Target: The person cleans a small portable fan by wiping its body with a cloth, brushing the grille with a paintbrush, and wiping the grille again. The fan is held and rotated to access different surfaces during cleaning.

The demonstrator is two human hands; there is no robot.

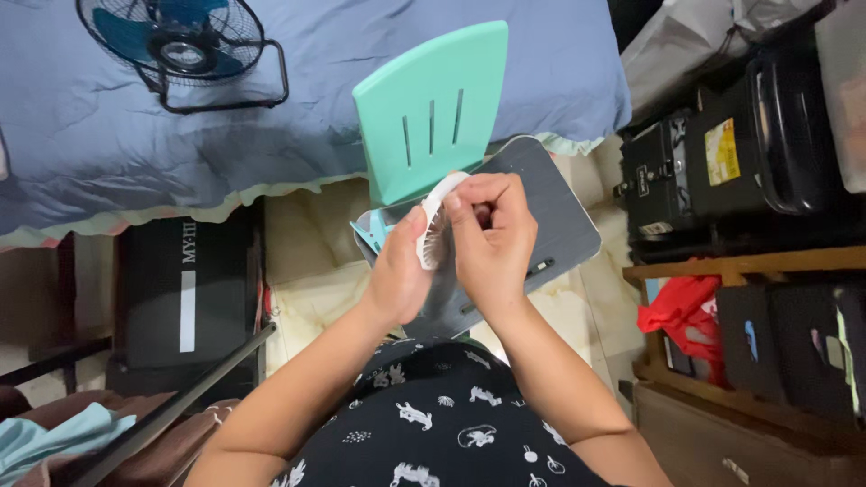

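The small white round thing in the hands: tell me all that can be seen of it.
The small white round thing looks like a plastic grille or guard: a curved rim with thin ribs running inward. It is held edge-on and tilted, above a grey board and in front of a mint-green chair back. The left hand grips its lower side, thumb on the rim; the right hand pinches its upper edge. Its far face is hidden.

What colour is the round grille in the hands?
White round grille, seen in the head view.
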